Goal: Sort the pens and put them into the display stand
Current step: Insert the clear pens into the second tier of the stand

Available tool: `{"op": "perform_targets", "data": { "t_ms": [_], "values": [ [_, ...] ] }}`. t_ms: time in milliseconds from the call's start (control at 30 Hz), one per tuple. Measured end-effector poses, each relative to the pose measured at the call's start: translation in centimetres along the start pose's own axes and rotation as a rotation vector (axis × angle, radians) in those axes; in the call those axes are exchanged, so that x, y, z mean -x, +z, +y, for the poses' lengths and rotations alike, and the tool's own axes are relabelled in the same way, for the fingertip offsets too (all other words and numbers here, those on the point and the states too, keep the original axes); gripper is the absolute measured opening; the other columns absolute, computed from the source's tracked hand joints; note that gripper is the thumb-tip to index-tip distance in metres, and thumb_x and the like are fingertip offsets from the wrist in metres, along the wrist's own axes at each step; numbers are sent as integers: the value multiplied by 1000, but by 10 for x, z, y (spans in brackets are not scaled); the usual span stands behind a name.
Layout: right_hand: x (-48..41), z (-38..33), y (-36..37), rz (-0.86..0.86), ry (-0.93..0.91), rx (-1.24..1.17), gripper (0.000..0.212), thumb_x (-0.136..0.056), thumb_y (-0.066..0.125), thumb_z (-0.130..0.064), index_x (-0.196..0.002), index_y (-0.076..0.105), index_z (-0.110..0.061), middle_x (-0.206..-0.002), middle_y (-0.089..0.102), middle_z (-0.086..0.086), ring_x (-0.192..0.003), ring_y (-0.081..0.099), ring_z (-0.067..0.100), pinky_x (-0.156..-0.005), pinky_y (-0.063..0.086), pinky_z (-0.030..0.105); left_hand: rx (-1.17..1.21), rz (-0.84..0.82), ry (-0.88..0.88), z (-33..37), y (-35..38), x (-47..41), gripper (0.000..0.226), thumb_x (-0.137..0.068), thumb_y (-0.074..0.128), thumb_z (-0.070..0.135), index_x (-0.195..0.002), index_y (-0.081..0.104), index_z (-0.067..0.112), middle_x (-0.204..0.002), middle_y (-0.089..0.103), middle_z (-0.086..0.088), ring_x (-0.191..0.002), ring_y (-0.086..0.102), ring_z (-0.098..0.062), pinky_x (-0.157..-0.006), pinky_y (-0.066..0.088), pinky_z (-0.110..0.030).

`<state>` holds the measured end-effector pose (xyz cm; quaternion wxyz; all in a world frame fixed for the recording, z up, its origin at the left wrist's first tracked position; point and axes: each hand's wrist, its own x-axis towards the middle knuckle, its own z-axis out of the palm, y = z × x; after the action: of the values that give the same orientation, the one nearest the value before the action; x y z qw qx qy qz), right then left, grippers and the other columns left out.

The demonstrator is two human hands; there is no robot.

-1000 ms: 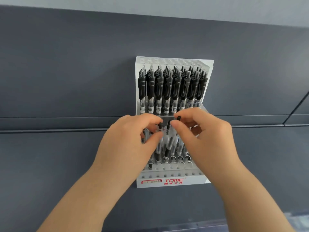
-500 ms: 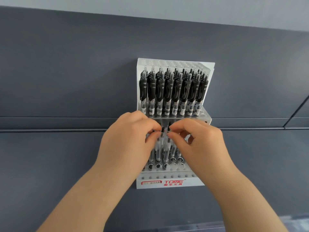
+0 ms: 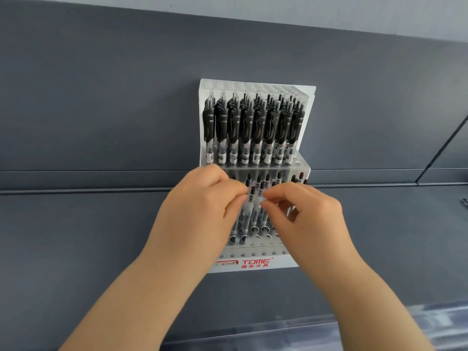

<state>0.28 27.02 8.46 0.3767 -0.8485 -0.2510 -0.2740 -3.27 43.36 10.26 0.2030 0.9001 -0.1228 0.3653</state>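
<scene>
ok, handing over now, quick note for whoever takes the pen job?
Left hand: pinching a pen in the lower tier of the stand.
Right hand: pinching the neighbouring pen.
Done: upper tier pens look full; back of the lower tier partly filled.
To do: seat these two; front holes are empty and need filling.

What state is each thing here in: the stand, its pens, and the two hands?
display stand, upright against the grey panel, front holes empty.
upper pens, standing upright in packed rows, tier full.
lower pens, seated in holes, tier only partly filled.
left hand, fingers pinching the top of one of the lower pens.
right hand, fingers pinching a neighbouring one.
</scene>
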Motion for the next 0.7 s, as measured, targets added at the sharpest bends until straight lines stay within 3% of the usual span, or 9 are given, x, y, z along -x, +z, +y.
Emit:
{"op": "perform_targets", "data": {
  "t_ms": [133,333,433,533,700],
  "values": [
    [9,8,-2,-17,8,32,11,-78,74,-7,-84,70,-15,-73,62,-8,-62,54,6,-65,46,15,1,-75,66,14,11,11,19,-85,56,25,-81,72,14,-73,56,4,-69,54,-14,-53,50,-33],
    [23,33,-21,-54,27,54,8,-80,71,-10,-83,70,-17,-74,62,-9,-64,54,6,-63,42,7,-45,-133,111,42,37,14,21,-84,53,25,-84,71,16,-71,57,4,-65,55,-15,-47,49,-31],
    [30,54,-40,-51,43,79,7,-79,64,-20,-84,70,-19,-74,61,-11,-64,55,5,-61,45,13,-69,-149,144,63,55,9,28,-87,44,28,-85,70,17,-70,58,4,-64,56,-18,-48,48,-34],
    [37,82,-65,-89,51,120,8,-80,68,-17,-88,69,-17,-80,65,-6,-71,62,14,-61,52,27,-91,-140,156,91,80,6,30,-87,44,27,-85,71,15,-69,60,1,-63,57,-21,-49,48,-37],
    [43,135,-119,-203,79,214,14,-81,71,-18,-94,69,-18,-90,67,-5,-82,62,18,-63,51,31,-114,-218,89,151,128,2,31,-88,43,30,-88,70,15,-74,62,2,-70,58,-23,-57,49,-39]
  ]
}}
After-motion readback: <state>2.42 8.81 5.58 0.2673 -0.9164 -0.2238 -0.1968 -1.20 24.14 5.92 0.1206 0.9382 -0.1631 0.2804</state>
